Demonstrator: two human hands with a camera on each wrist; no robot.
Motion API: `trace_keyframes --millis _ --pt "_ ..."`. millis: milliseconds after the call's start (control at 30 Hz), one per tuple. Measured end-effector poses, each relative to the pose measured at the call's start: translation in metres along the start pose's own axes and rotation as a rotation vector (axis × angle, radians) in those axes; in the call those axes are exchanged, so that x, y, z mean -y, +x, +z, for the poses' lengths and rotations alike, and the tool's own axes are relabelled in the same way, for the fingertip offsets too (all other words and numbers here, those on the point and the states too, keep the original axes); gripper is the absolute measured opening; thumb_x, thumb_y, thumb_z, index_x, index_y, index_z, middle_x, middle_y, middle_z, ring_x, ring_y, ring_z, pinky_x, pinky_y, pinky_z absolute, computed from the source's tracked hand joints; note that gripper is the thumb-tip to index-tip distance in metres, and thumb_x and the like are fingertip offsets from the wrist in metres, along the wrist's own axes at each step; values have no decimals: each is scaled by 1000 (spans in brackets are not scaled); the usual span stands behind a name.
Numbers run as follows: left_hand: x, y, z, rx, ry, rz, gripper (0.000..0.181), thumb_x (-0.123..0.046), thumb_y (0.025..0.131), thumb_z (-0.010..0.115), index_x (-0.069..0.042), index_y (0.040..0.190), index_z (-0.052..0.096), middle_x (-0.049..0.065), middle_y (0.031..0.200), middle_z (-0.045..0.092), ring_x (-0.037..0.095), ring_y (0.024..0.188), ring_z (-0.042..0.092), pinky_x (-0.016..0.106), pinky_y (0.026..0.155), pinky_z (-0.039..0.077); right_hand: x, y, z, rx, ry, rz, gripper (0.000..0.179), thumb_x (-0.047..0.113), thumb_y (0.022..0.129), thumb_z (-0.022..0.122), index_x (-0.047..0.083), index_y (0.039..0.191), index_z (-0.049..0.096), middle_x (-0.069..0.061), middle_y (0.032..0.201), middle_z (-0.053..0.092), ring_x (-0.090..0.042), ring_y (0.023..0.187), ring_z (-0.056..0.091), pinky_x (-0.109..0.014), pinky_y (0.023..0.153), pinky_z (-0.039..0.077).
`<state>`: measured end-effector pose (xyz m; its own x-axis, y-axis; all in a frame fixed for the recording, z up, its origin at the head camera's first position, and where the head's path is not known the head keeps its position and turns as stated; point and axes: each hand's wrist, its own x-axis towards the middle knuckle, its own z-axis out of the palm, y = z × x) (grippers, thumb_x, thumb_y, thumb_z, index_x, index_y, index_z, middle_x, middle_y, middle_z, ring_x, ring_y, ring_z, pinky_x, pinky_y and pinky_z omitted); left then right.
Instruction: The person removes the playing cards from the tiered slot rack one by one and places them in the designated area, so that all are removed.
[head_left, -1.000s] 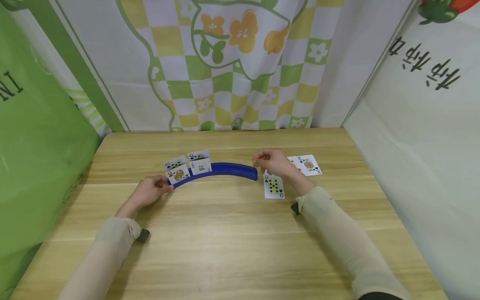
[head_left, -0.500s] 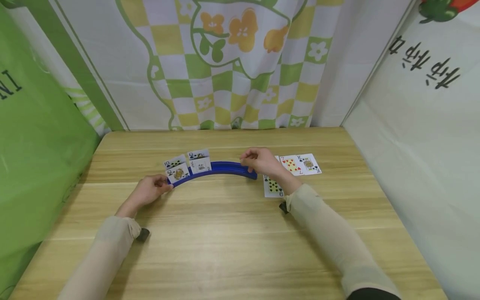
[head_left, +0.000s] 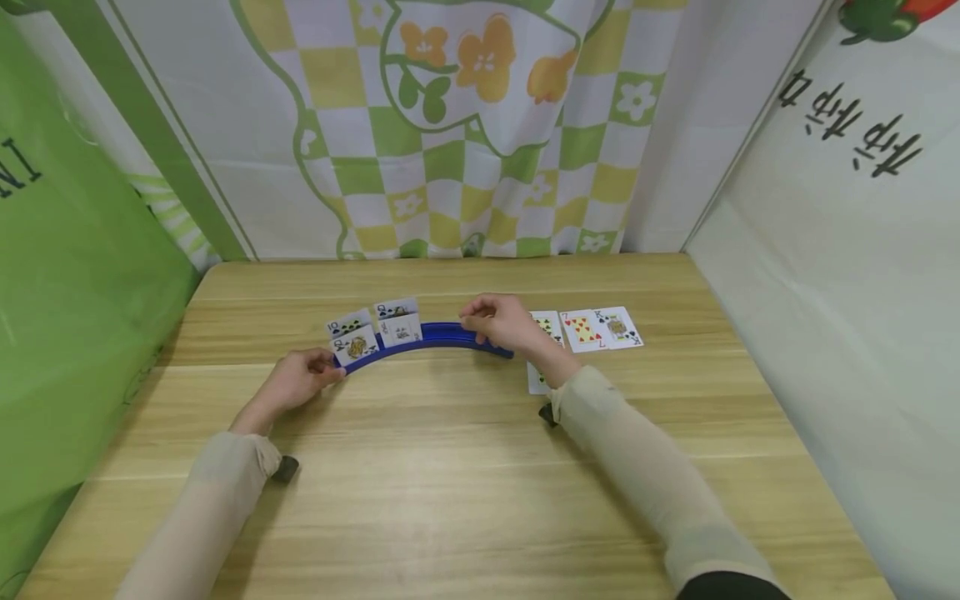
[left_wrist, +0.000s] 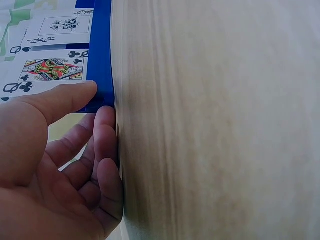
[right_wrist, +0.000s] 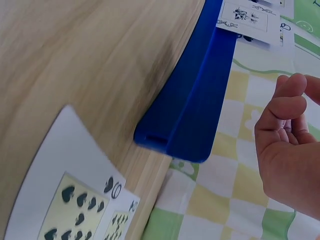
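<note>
- Left hand (head_left: 296, 379) pinches the rack's (head_left: 441, 335) left end; hold steady.
- Right hand (head_left: 501, 323) curls over its right half; whether pinching, I can't tell.
- Avoid nudging racked cards (head_left: 401, 331).

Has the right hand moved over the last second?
Yes, leftward: in the head view the right hand now overlaps the right part of the blue card holder; it was mostly beyond that end.

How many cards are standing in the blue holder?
4: at the left end, queen of clubs in front, black-suit card behind; beside them, joker in front, another queen behind. More may be hidden.
</note>
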<state>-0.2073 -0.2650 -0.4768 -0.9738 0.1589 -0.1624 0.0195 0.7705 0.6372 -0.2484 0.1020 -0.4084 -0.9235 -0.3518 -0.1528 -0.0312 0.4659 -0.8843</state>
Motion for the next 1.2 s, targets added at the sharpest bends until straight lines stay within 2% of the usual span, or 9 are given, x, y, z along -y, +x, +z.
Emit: trace_keyframes --millis 267,367,633,767,967,1067,1200 --pt "0 0 -1 6 -2 -3 38 -24 94 68 5 118 64 19 101 70 20 80 62 28 65 49 0 8 10 -5 32 27 23 26 96 67 10 114 68 -15 111 69 -20 76 65 -27 60 49" --pt "-1 -1 -2 7 0 -6 38 -24 94 68 5 118 63 19 101 70 19 78 61 28 65 49 0 11 13 -9 23 23 19 26 96 68 14 110 69 -14 110 70 -20 76 66 -27 60 49" --pt "-2 -1 -2 11 -1 -10 38 -24 94 68 5 117 64 18 100 70 18 77 61 28 64 49 1 18 23 -1 36 -1 20 23 97 66 9 111 68 -16 108 69 -23 75 65 -27 59 47" --pt "-2 0 -2 9 3 -8 38 -25 94 68 5 117 64 19 100 70 19 78 61 29 65 49 0 21 25 17 48 3 24 24 98 65 7 115 67 -20 113 68 -20 74 63 -35 65 51" --pt "-3 -1 -2 5 9 -10 38 -25 94 68 5 117 64 19 101 70 18 77 61 28 64 49 3 22 29 26 76 17 21 24 98 65 10 113 67 -18 113 68 -32 84 66 -56 81 52" --pt "-4 -1 -2 2 5 -11 38 -25 94 68 5 117 64 18 100 70 18 77 60 27 64 48 6 22 32 31 84 14 22 23 98 64 8 114 67 -20 113 67 -29 81 66 -57 82 51" --pt "-5 -2 -1 0 -3 -12 38 -26 94 69 5 116 64 17 99 70 16 76 59 26 63 47 9 23 35 24 87 9 22 21 97 64 7 113 68 -20 111 68 -18 72 62 -53 78 52"
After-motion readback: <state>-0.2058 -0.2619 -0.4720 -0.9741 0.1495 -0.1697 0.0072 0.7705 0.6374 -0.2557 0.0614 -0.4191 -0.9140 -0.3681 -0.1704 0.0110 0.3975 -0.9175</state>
